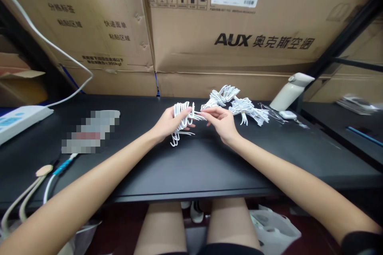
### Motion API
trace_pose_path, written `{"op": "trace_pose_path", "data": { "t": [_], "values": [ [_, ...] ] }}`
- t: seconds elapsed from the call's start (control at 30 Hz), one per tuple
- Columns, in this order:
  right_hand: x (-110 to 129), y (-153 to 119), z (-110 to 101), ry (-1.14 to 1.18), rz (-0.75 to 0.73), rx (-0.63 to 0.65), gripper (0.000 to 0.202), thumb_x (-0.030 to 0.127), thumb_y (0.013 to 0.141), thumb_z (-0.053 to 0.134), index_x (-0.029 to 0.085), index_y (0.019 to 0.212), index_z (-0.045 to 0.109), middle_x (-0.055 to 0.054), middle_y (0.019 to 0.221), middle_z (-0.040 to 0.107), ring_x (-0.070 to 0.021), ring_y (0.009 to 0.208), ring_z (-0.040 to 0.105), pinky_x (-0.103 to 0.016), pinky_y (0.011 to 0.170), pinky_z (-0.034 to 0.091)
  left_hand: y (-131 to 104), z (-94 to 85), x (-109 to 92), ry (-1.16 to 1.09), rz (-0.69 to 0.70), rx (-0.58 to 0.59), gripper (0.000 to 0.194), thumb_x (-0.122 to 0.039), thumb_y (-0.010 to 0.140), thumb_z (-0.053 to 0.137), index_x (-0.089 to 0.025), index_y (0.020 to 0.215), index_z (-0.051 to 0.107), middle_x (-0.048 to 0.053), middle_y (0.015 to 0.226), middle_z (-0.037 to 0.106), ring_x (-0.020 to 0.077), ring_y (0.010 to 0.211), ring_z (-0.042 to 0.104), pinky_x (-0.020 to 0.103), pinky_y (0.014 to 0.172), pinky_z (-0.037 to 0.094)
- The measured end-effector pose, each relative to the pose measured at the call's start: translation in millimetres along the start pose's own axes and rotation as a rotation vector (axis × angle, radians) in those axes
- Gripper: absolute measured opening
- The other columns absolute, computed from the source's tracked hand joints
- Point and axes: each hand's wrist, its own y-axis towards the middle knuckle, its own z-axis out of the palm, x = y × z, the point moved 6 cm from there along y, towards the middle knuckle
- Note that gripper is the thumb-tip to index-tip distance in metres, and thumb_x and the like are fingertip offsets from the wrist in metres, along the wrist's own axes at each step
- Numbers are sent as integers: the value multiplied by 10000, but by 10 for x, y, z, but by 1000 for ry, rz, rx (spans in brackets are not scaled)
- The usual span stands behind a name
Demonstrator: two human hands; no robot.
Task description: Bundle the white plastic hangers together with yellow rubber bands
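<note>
My left hand (169,122) is closed round a bundle of thin white bent wires (180,112), some with hooked ends that hang below the fingers. From the right, my right hand (225,124) pinches the tips of a few wires sticking out of that bundle, thumb and forefinger together. Behind the right hand, a bundle of similar white wires (224,95) lies on the black table (191,167). Another white wire bundle (249,110) rests just to its right, gathered at the middle with ends fanned out.
A white bottle (287,92) leans at the back right, near a small white case (287,115). On the left are a blurred-out flat device (92,130) on a cable and a white power strip (20,121). Large cardboard boxes (185,55) stand along the back.
</note>
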Motion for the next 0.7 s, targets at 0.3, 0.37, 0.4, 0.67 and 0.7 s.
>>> {"op": "trace_pose_path", "data": {
  "t": [0.3, 0.37, 0.4, 0.67, 0.7],
  "values": [
    [155, -90, 62, -186, -186, 94, 166, 307, 797, 643, 200, 884, 735, -47, 871, 746, -189, 793, 698, -297, 642, 561, 21, -20, -19, 30, 53, -7, 383, -478, 785, 647, -138, 944, 574, 91, 899, 719, 187, 684, 711, 271, 601, 584],
    [240, -146, 86, -314, -322, 117, 167, 267, 825, 606, 223, 917, 738, -38, 913, 745, -184, 813, 691, -322, 725, 558, 16, -19, -27, 39, 56, -3, 393, -487, 777, 653, -134, 935, 580, 86, 857, 720, 182, 656, 706, 275, 600, 580],
    [271, -170, 95, -369, -377, 123, 176, 248, 834, 591, 232, 930, 737, -34, 916, 745, -180, 803, 688, -327, 741, 553, 11, -17, -34, 52, 55, 1, 396, -491, 774, 655, -130, 925, 591, 82, 822, 719, 179, 640, 702, 270, 596, 575],
    [392, -266, 146, -507, -590, 82, 226, 196, 870, 533, 237, 1027, 690, -73, 1050, 705, -207, 914, 649, -389, 831, 523, 7, -36, -84, 113, 70, 8, 373, -491, 770, 653, -126, 842, 649, 42, 598, 674, 160, 556, 666, 226, 544, 537],
    [414, -283, 148, -517, -601, 57, 230, 199, 865, 540, 239, 1045, 678, -85, 1165, 660, -222, 990, 628, -415, 884, 505, 24, -61, -73, 94, 71, -21, 376, -496, 769, 652, -126, 839, 646, 43, 612, 678, 158, 552, 662, 232, 550, 543]
  ]
}}
